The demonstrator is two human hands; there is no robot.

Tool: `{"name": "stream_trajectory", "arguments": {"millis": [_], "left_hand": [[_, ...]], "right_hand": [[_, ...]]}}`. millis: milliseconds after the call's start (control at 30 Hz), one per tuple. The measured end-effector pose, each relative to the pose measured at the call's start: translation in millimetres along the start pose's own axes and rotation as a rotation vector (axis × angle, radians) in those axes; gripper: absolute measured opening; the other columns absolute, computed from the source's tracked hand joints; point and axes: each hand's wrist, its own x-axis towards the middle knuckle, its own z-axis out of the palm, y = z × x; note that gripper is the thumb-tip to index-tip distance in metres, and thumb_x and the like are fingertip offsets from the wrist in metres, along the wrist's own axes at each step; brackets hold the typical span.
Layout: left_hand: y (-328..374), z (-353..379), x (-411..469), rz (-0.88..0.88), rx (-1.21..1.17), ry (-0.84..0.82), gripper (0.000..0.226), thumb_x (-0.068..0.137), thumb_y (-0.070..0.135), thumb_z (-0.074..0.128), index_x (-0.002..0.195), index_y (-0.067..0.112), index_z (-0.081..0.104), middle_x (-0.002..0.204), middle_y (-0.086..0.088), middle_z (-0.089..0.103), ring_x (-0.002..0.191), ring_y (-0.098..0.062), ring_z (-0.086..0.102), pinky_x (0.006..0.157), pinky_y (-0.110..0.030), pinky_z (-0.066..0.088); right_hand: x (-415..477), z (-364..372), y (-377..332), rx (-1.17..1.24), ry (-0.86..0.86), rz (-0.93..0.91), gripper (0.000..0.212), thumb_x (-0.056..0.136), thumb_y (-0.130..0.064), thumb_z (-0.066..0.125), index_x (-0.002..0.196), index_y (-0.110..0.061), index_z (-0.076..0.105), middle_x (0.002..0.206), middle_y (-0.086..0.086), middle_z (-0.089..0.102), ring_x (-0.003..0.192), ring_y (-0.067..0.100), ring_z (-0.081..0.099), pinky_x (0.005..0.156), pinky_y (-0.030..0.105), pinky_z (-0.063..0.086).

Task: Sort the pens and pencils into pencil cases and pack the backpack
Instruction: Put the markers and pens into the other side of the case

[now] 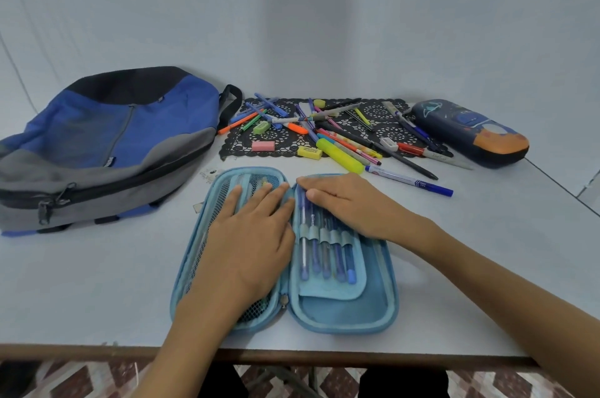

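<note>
Both hands lie flat with fingers spread on the open case (344,313), left hand (251,235) on its mesh half, right hand (350,203) over the pens (324,248). The loose pile (331,134) lies just beyond, nearer the right hand.

Bare counter (97,284) lies open left and right of the open pencil case (344,310); backpack (107,138) blocks far left, pen clutter (337,138) the back.

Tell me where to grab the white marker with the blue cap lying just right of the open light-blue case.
Pinch the white marker with the blue cap at mid-barrel, from above, with the right hand. It lies flat and alone on the pale table, both long sides free, so the fingers can straddle it.
</note>
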Motion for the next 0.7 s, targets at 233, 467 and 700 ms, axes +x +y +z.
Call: {"name": "stream_trajectory", "arguments": {"millis": [233, 467, 700], "left_hand": [[-0.9, -0.2, -0.6, 0.011, -0.018, 0.012, 0.089, 0.074, 0.045, -0.019, 0.152, 0.029, 0.020, 0.161, 0.011, 0.009, 0.148, -0.009, 0.006, 0.121, -0.040, -0.001], [-0.6, 0.2, -0.6, 0.008, -0.022, 0.017, 0.087, 0.075, 0.045, -0.018, 0.152, 0.029, 0.020, 0.160, 0.010, 0.010, 0.148, -0.009, 0.006, 0.121, -0.041, 0.001], [-0.5, 1.1, 0.5, 0.006, -0.008, 0.014, 0.089, 0.073, 0.044, -0.020, 0.153, 0.031, 0.016, 0.161, 0.013, 0.005, 0.148, -0.007, 0.003, 0.121, -0.039, -0.002]], "right_hand": [[13.9, -15.2, 3.4, 0.026, 0.165, 0.096, 0.040, 0.101, -0.027, 0.039, 0.101, 0.000, 0.068, 0.097, 0.016, 0.068, 0.091, 0.027, 0.060, 0.086, 0.044, 0.046], [8.7, -8.1, -3.3, -0.083, 0.075, 0.019, 0.044, 0.102, -0.027, 0.038, 0.092, 0.006, 0.064, 0.086, 0.019, 0.064, 0.082, 0.030, 0.056, 0.079, 0.044, 0.040], [14.2, -5.3, -9.7, -0.086, 0.055, 0.019, 0.043, 0.102, -0.027, 0.038, 0.088, 0.005, 0.062, 0.087, 0.017, 0.064, 0.084, 0.028, 0.057, 0.080, 0.045, 0.042]]}}
